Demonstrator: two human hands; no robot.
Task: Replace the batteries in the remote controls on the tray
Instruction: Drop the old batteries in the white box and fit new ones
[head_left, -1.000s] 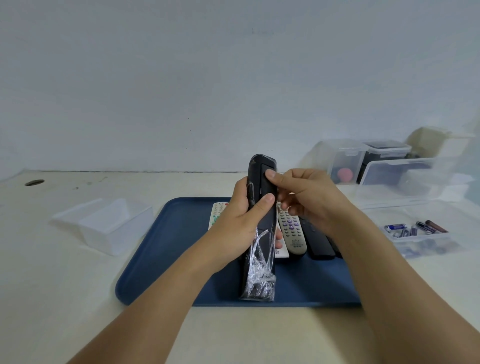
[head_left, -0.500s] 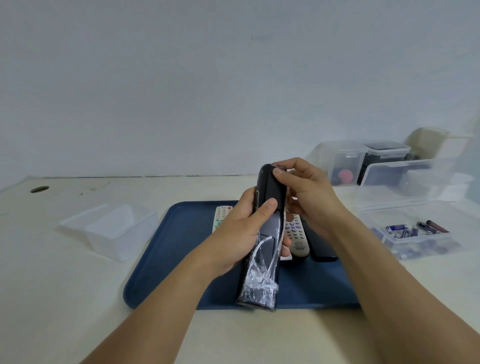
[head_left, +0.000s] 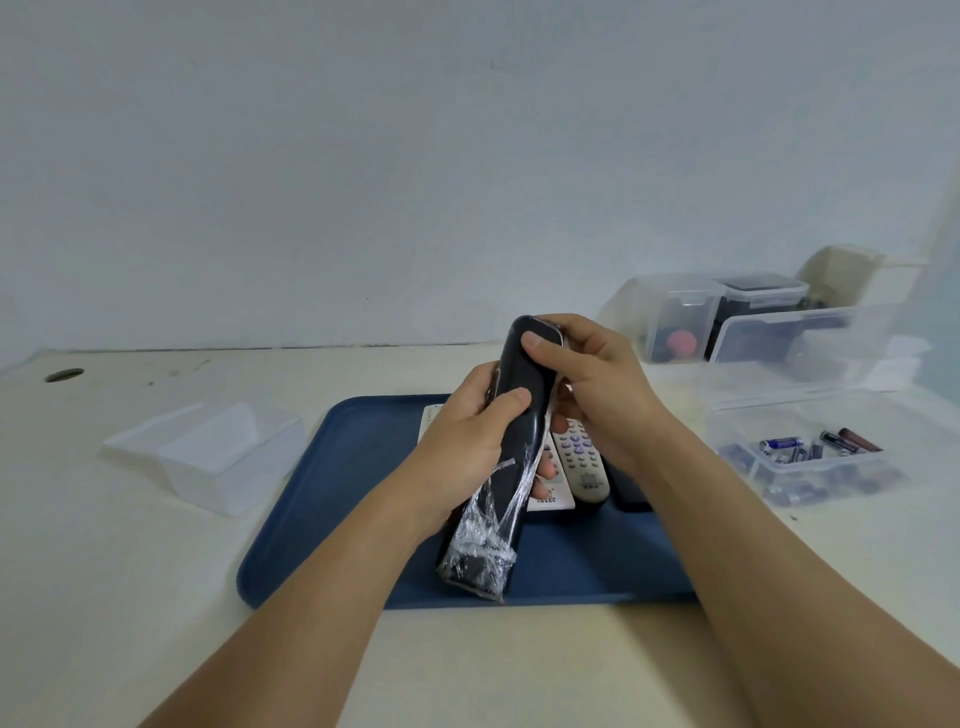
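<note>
While gripping remote (head_left: 511, 415): both hands curled.

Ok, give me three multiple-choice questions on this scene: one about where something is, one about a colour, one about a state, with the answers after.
1. Where do the loose batteries lie?
A. In the clear box right of the tray
B. On the tray
C. In the empty tub on the left

2. What colour is the tray?
A. Red
B. Blue
C. White

3. How is the black remote held?
A. Lying untouched on the tray
B. In the left hand alone
C. In both hands, above the tray

Answers:
1. A: they sit in the clear box right of the tray.
2. B: its bare surface is dark blue.
3. C: the left hand wraps its middle, and the right hand pinches its top end.
</note>
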